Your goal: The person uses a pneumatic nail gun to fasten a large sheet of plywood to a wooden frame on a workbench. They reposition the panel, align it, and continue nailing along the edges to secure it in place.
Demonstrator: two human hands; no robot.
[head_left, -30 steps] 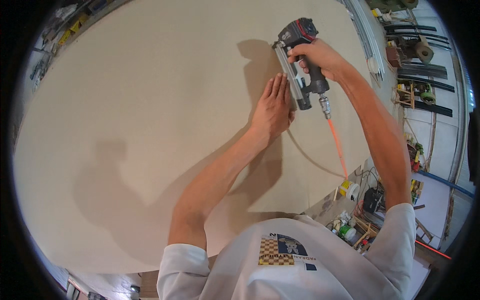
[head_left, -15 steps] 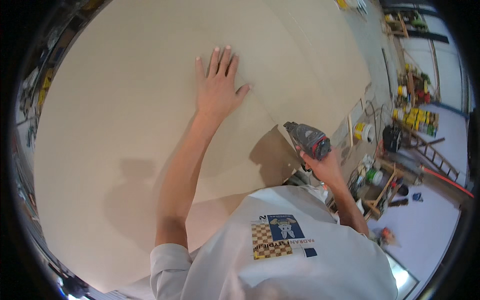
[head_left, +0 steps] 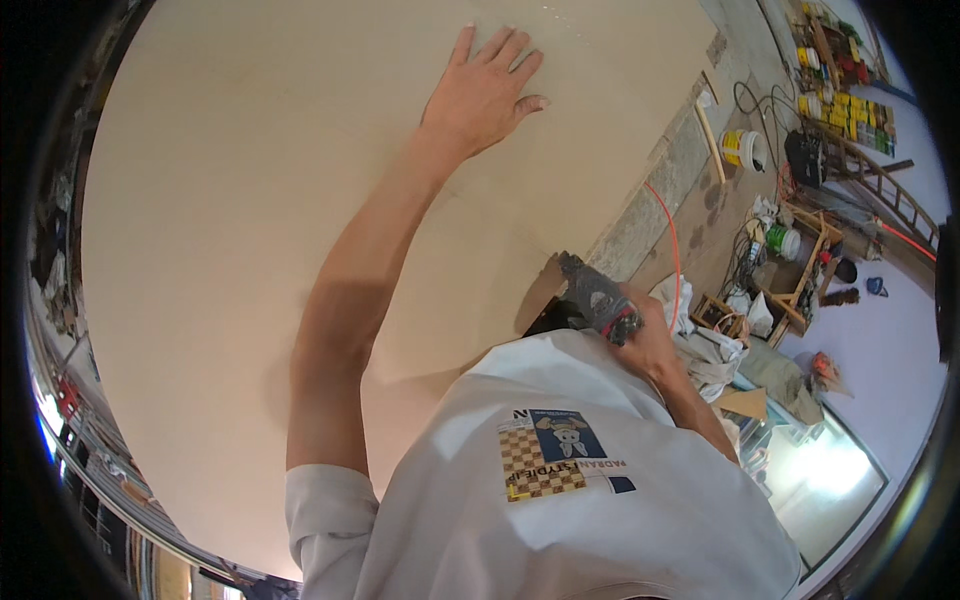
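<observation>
A large, smooth beige panel (head_left: 230, 200) fills most of the view. My left hand (head_left: 481, 95) lies flat on its far part, fingers spread and nothing in them. My right hand (head_left: 648, 335) grips a dark grey, gun-shaped power tool (head_left: 600, 305) with a reddish band near its rear. The tool is at the panel's right edge, close in front of my shirt, its front end toward the far left. Whether that end touches the panel I cannot tell. Part of the handle is hidden by the tool body and my hand.
An orange-red hose (head_left: 676, 240) curves across the floor on the right, near the tool. Beyond it stand a yellow-and-white bucket (head_left: 743, 150), a green-and-white bucket (head_left: 782, 240), wooden frames, cloths (head_left: 710, 355) and a ladder (head_left: 880, 175). A wood strip (head_left: 710, 143) lies beside the panel's right edge.
My left hand has moved farther out and to the right over the panel. The tool in my right hand is slightly lower, closer to my body. The view has shifted, and the orange-red hose now shows.
</observation>
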